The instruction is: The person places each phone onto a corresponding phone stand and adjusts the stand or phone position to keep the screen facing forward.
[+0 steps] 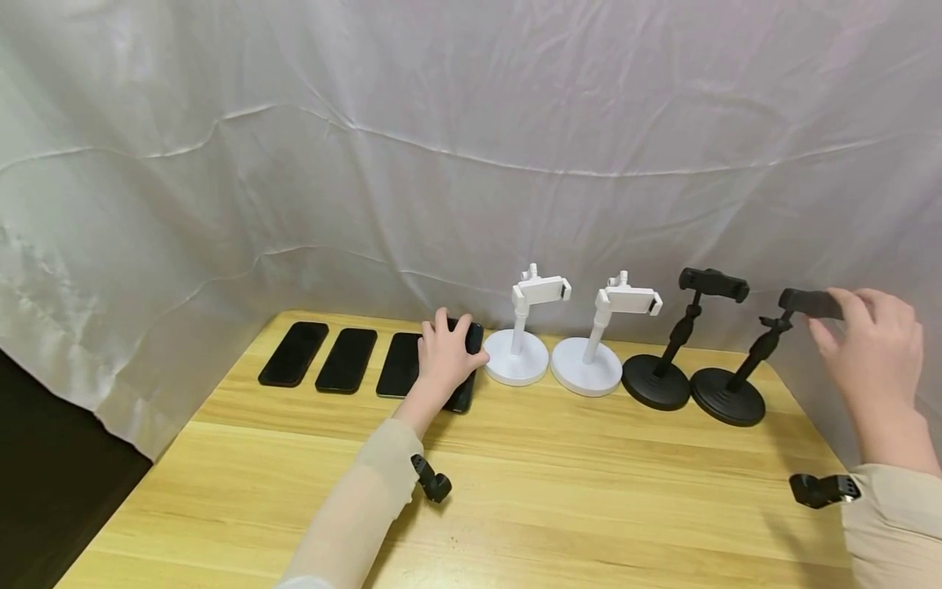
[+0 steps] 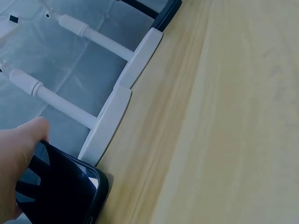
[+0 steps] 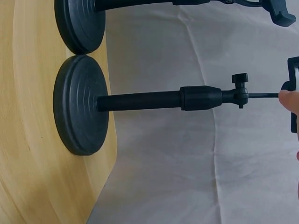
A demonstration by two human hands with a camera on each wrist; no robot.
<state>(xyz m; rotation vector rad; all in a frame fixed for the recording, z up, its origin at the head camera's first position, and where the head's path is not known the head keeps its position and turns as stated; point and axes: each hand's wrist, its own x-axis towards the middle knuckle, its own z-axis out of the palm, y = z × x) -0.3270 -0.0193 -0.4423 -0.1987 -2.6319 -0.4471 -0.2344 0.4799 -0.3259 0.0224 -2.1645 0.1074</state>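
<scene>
My left hand (image 1: 444, 353) grips a black smartphone (image 1: 462, 399) at the right end of a row of phones, thumb at its right edge and fingers over the far part. In the left wrist view the dark glossy screen (image 2: 63, 184) shows close to the wood, beside a white stand's base. At the far right, my right hand (image 1: 879, 348) holds the clamp (image 1: 808, 303) of the rightmost black phone stand (image 1: 728, 397). The right wrist view shows the thumb (image 3: 289, 100) on that clamp, above the upright pole (image 3: 140, 100). No phone shows in this clamp.
Left of the gripped phone lie three more, a near one (image 1: 398, 368), a middle one (image 1: 347, 361) and a far-left one (image 1: 293, 354). Two white phone stands (image 1: 518, 360) (image 1: 586, 368) and another black stand (image 1: 657, 384) line the wooden table (image 1: 589, 491). A grey curtain (image 1: 441, 164) hangs behind.
</scene>
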